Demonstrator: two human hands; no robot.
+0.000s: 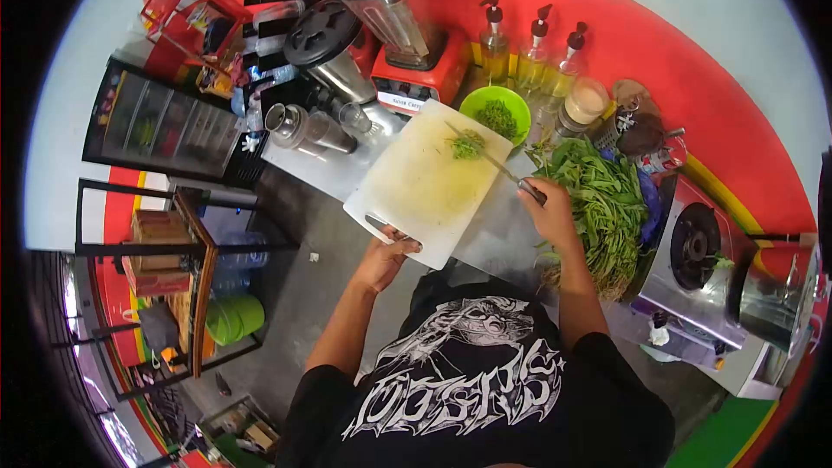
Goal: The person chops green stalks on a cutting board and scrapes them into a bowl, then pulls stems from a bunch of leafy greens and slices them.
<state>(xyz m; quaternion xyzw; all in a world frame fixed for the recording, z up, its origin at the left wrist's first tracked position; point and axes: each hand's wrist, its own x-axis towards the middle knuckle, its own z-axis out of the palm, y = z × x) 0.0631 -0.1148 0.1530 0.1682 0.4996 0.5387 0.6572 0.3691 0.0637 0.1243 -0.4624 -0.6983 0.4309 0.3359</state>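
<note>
cutting board [407, 178]: white, yellow-stained | knife handle [533, 191]: black | chopped greens [468, 145]: green | bowl [522, 113]: lime green | leafy bunch [598, 204]: green | shirt [468, 364]: black, bears white lettering | blender base [440, 81]: red

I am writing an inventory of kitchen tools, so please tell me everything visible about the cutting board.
The white cutting board is rectangular with rounded corners, seemingly plastic, with yellowish-green stains. The person's left grip holds it at the handle slot in its near end. It sits slantwise, this end jutting past the metal counter; whether it rests flat is unclear. Chopped greens lie toward its far right corner, with the blade of the knife across them.
</note>
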